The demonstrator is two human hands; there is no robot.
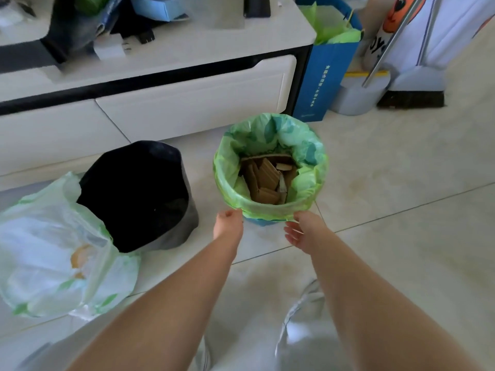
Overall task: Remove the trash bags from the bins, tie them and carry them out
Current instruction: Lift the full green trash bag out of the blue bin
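The round blue bin (263,223) stands on the glossy pale tile floor (401,188) and serves as the reference point. The green trash bag (310,156), a thin crinkled film printed with darker leaf shapes, lines the bin, and its mouth is folded outward over the rim. Flat brown cardboard pieces (267,178) lie inside the bag. The left hand (229,223) is at the near-left of the bin rim, its fingers curled together against the bag's hem; whether film is caught between them cannot be determined. The right hand (302,231) is at the near-right of the rim, thumb and forefinger pinching the folded hem, the remaining fingers loosely apart and half bent. Left of the bin, apart from it, stands a second bin with a matte black liner (139,194). Farther left of the bin lies a filled, translucent white bag with green print (53,250). Behind the bin runs a smooth white cabinet (187,103) with drawers. Behind and right of the bin stands a blue paper bag (324,81) bearing a vertical column of white characters, too small to read.
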